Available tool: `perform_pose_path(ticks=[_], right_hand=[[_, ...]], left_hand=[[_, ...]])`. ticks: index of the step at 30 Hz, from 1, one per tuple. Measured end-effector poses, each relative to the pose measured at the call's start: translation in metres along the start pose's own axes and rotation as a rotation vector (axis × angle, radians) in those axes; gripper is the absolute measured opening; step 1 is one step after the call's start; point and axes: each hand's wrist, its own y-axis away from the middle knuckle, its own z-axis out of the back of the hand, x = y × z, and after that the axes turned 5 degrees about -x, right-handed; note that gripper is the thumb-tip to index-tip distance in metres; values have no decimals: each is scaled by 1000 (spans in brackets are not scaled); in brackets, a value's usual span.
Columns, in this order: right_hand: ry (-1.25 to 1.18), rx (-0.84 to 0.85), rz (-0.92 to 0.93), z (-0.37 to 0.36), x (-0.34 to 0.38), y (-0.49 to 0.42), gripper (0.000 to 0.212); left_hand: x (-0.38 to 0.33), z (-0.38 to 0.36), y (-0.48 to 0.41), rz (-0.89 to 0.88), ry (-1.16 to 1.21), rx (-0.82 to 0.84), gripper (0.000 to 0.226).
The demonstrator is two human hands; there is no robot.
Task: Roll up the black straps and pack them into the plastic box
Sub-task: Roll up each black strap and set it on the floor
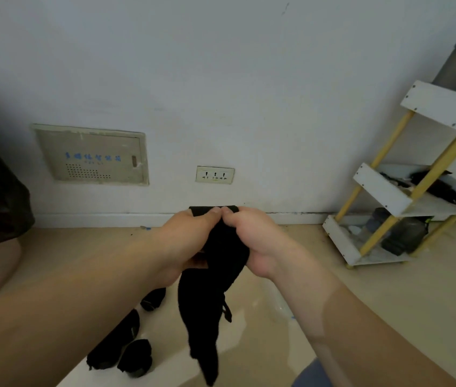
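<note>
A black strap (pixel 213 277) is pinched between left hand (pixel 190 238) and right hand (pixel 257 241), fingers (pixel 232 219) curled. Other straps (pixel 115 342) are laid on the beige floor (pixel 388 303) below the white wall (pixel 249 79).

Dim, flat indoor light; soft overall focus, wide-angle bending at the edges, faint sheen on the floor (pixel 252 305).

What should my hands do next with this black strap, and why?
Probably fold the top end over and begin rolling it downward: the left hand and right hand pinch the black strap at its top edge, thumbs together, while the rest hangs loose and unrolled.
</note>
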Motion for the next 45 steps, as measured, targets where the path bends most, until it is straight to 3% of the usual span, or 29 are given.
perform_pose_path(ticks=[2, 5, 8, 9, 11, 14, 20, 25, 30, 38, 45], right_hand=[[-41, -10, -56, 4, 3, 0, 21], [-27, 18, -118, 9, 5, -4, 28], [-39, 29, -166, 15, 7, -8, 31], [-47, 34, -178, 16, 8, -9, 31], [-55, 72, -188, 17, 7, -11, 29], [-36, 132, -195, 19, 5, -13, 29], [-56, 181, -71, 22, 8, -12, 43], [-4, 302, 67, 33, 5, -10, 26], [180, 162, 239, 33, -2, -9, 3], [106, 130, 260, 24, -4, -6, 6], [368, -19, 360, 5, -11, 2, 7]], left_hand=[[-4, 1, 2, -32, -73, 27, 33], [-8, 10, 1, -127, -376, -73, 39], [-8, 25, -7, -427, -838, -212, 18], [-8, 27, -4, -508, -909, -178, 25], [-5, 28, 2, -643, -906, -64, 49], [-1, 23, 7, -723, -865, -17, 56], [-2, 26, 3, -598, -785, -149, 44], [3, 29, 2, -489, -611, -118, 39], [3, 27, 10, -393, -500, -38, 31], [-1, 26, 18, -277, -192, 77, 34], [-12, 19, 22, -93, -14, 80, 28]])
